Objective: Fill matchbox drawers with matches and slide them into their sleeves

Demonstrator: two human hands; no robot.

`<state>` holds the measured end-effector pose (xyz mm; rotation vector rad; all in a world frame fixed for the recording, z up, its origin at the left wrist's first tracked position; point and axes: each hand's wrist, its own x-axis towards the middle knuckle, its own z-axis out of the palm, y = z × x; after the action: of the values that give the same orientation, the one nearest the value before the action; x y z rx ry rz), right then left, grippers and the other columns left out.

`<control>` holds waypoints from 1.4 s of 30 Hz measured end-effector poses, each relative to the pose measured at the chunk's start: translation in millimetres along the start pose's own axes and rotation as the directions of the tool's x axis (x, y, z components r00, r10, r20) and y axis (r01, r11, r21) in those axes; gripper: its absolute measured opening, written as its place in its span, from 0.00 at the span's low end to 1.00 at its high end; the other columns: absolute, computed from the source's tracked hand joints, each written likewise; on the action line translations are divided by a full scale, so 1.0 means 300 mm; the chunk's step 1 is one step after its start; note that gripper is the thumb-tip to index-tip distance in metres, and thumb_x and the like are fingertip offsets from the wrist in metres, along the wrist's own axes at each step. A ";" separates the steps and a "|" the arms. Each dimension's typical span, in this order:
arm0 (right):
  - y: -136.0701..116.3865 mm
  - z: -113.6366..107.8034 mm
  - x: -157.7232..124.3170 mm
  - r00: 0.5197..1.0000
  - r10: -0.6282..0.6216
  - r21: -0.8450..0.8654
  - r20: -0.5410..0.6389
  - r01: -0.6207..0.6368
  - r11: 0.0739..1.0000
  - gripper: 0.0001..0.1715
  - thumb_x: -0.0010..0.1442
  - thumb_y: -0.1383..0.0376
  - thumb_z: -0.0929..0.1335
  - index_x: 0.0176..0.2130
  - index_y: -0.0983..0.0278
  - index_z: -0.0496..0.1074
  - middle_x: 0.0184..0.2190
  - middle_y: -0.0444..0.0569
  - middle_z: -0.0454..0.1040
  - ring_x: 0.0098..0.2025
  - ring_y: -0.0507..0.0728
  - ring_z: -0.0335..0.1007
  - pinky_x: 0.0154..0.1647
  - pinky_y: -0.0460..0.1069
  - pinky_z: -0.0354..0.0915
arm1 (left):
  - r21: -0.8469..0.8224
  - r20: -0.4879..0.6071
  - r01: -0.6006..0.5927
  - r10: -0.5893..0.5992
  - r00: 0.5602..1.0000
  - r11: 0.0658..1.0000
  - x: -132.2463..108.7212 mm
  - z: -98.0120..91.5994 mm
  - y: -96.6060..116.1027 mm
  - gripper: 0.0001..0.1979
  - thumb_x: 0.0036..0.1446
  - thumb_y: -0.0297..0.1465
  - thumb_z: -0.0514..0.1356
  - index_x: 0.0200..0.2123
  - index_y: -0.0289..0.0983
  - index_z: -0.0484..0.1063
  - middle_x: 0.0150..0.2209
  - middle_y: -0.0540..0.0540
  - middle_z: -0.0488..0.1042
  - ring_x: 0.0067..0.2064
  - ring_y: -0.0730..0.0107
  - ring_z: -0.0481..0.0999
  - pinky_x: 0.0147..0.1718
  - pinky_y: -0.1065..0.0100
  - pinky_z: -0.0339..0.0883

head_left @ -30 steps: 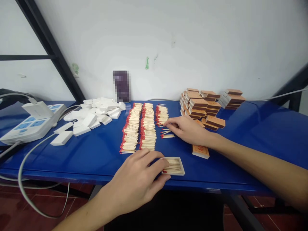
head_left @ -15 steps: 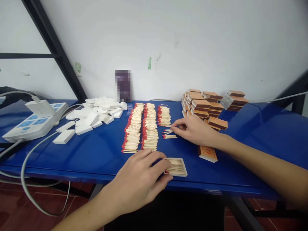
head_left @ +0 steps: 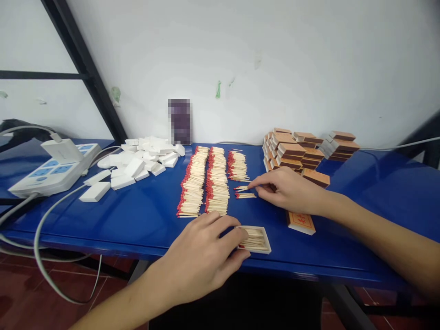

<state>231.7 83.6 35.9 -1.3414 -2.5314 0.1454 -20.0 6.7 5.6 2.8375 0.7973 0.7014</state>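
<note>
Has a shiny blue table (head_left: 154,197) in front, a white wall (head_left: 302,59) behind and a red floor (head_left: 62,302) below. On the far left, has a white plug strip (head_left: 51,179). Next to it, has a heap of little white boxes (head_left: 134,167), and by the wall a blurry dark thing (head_left: 180,121). In the middle, has two long rows of matches (head_left: 216,183) and one short row (head_left: 237,166). To the right, has a big stack of orange matchboxes (head_left: 290,151) and a smaller pile (head_left: 340,145). With the left hand (head_left: 206,256), clamps fingers and thumb on the left end of a small white tray (head_left: 259,251) full of matches, near the table's front edge. With the right hand (head_left: 292,190), bends fingers at the ends of a few loose matches (head_left: 244,195). Cannot tell about a pinch there. Near the right hand, has one matchbox (head_left: 301,222) lying flat, partly hidden
</note>
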 end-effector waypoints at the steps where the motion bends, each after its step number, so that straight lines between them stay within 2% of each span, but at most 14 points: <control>1: 0.003 0.004 0.001 1.000 -0.002 -0.006 -0.003 0.002 1.000 0.18 0.58 0.68 0.63 0.40 0.62 0.82 0.20 0.44 0.75 0.21 0.51 0.64 0.28 0.47 0.57 | 0.002 -0.003 -0.002 0.002 1.000 1.000 0.000 0.000 0.000 0.07 0.69 0.31 0.55 0.46 0.37 0.70 0.45 0.44 0.74 0.45 0.61 0.75 0.45 0.58 0.70; 9: 0.010 0.018 0.005 1.000 -0.015 -0.026 -0.015 0.014 1.000 0.17 0.59 0.68 0.63 0.38 0.63 0.81 0.23 0.45 0.77 0.24 0.53 0.67 0.28 0.47 0.58 | 0.006 -0.009 -0.006 0.006 1.000 1.000 0.002 0.003 -0.003 0.07 0.69 0.31 0.55 0.46 0.37 0.70 0.45 0.45 0.74 0.45 0.62 0.75 0.45 0.59 0.70; 14: 0.003 0.021 0.008 0.998 0.052 -0.002 -0.021 -0.052 0.999 0.20 0.60 0.66 0.63 0.47 0.65 0.79 0.22 0.45 0.75 0.24 0.53 0.68 0.28 0.47 0.58 | 0.008 -0.011 -0.005 0.005 1.000 1.000 0.000 0.008 -0.004 0.08 0.70 0.32 0.54 0.47 0.37 0.69 0.47 0.45 0.74 0.46 0.61 0.75 0.47 0.57 0.70; 17: 0.005 0.025 0.008 0.998 0.061 0.008 0.005 -0.061 0.998 0.20 0.61 0.66 0.63 0.46 0.65 0.80 0.23 0.45 0.75 0.24 0.53 0.68 0.29 0.47 0.58 | 0.008 -0.013 -0.004 0.004 1.000 1.000 -0.002 0.008 -0.005 0.08 0.70 0.32 0.54 0.48 0.38 0.69 0.48 0.45 0.74 0.47 0.60 0.75 0.48 0.57 0.70; 25: -0.003 0.020 0.005 1.000 0.018 -0.004 0.025 -0.018 1.000 0.17 0.61 0.67 0.63 0.42 0.62 0.80 0.23 0.44 0.76 0.25 0.53 0.67 0.29 0.47 0.58 | 0.008 -0.016 -0.008 0.008 1.000 1.000 -0.002 0.004 -0.003 0.08 0.70 0.32 0.54 0.48 0.37 0.69 0.48 0.44 0.74 0.46 0.61 0.74 0.46 0.57 0.69; 31: -0.010 0.010 0.002 0.999 -0.023 0.020 0.034 0.023 1.000 0.20 0.61 0.68 0.63 0.47 0.63 0.80 0.27 0.45 0.79 0.26 0.52 0.69 0.31 0.47 0.60 | -0.002 0.002 0.004 -0.004 1.000 1.000 -0.004 0.004 -0.003 0.08 0.70 0.32 0.54 0.48 0.38 0.70 0.47 0.46 0.74 0.45 0.61 0.74 0.46 0.57 0.69; 34: -0.014 0.007 -0.001 1.000 -0.024 0.034 0.011 0.023 0.999 0.19 0.61 0.68 0.63 0.45 0.64 0.80 0.26 0.45 0.77 0.26 0.53 0.68 0.31 0.47 0.60 | -0.003 0.004 0.009 -0.009 1.000 1.000 -0.002 0.006 -0.004 0.08 0.70 0.32 0.54 0.48 0.38 0.70 0.47 0.46 0.74 0.45 0.62 0.74 0.47 0.57 0.69; 36: -0.016 0.008 -0.003 1.000 -0.028 0.031 -0.012 0.029 0.999 0.19 0.63 0.66 0.63 0.47 0.63 0.79 0.26 0.46 0.75 0.27 0.53 0.67 0.32 0.47 0.60 | -0.001 0.002 0.009 -0.009 1.000 1.000 0.000 0.007 -0.004 0.08 0.70 0.32 0.54 0.49 0.38 0.69 0.48 0.46 0.74 0.45 0.62 0.74 0.47 0.57 0.68; 39: -0.015 0.011 -0.004 0.999 -0.036 -0.010 -0.010 0.036 0.999 0.21 0.65 0.58 0.64 0.53 0.61 0.76 0.32 0.48 0.73 0.33 0.56 0.68 0.34 0.49 0.60 | 0.000 0.002 0.005 -0.005 1.000 1.000 0.000 0.005 -0.002 0.08 0.70 0.32 0.54 0.49 0.38 0.69 0.47 0.46 0.74 0.45 0.62 0.73 0.47 0.57 0.68; 42: -0.013 0.015 0.000 0.998 -0.040 -0.024 0.048 0.041 0.999 0.22 0.67 0.51 0.64 0.51 0.59 0.78 0.34 0.49 0.70 0.35 0.57 0.67 0.34 0.49 0.59 | -0.009 0.008 0.005 -0.005 1.000 1.000 0.000 0.001 0.000 0.08 0.70 0.32 0.54 0.49 0.38 0.68 0.47 0.46 0.74 0.45 0.62 0.73 0.46 0.58 0.68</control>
<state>227.5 81.5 32.5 -1.3097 -2.6061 0.1400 -19.9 6.7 5.2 2.8280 0.7973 0.6903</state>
